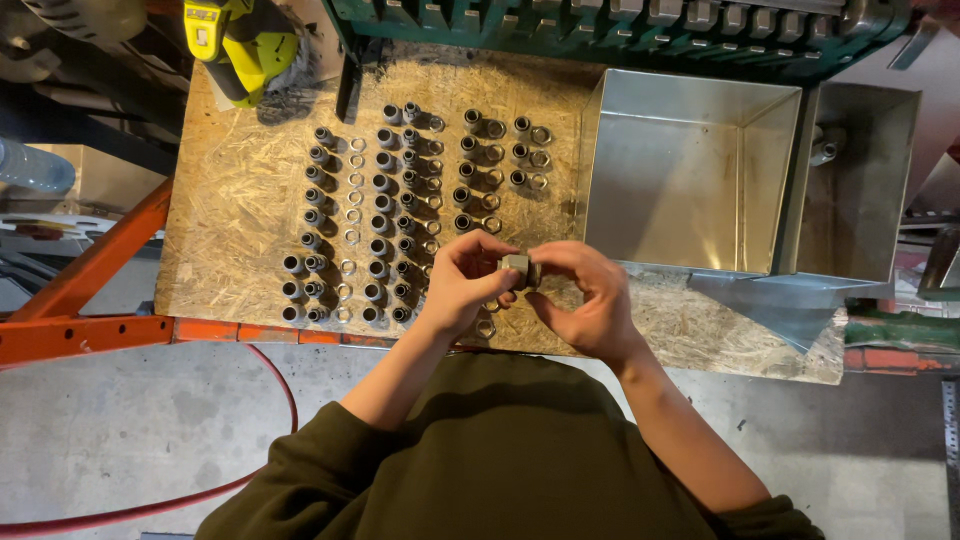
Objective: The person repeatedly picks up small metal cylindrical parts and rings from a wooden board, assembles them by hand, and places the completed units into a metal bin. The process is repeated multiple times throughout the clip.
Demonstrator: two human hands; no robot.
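Both hands meet over the front edge of a chipboard bench top (240,190). My left hand (465,280) and my right hand (590,300) pinch one small grey metal fitting (517,267) between their fingertips. Beyond the hands, several rows of dark metal fittings (380,190) stand on the board, with metal rings (352,190) laid beside them in columns. One loose ring (486,327) lies just below my left hand.
Two open sheet-metal bins stand at the right, a large one (690,170) and a narrower one (860,180) holding a small part. A yellow-green power tool (245,45) lies at the back left. An orange rack beam (90,325) and a red hose (280,400) run below.
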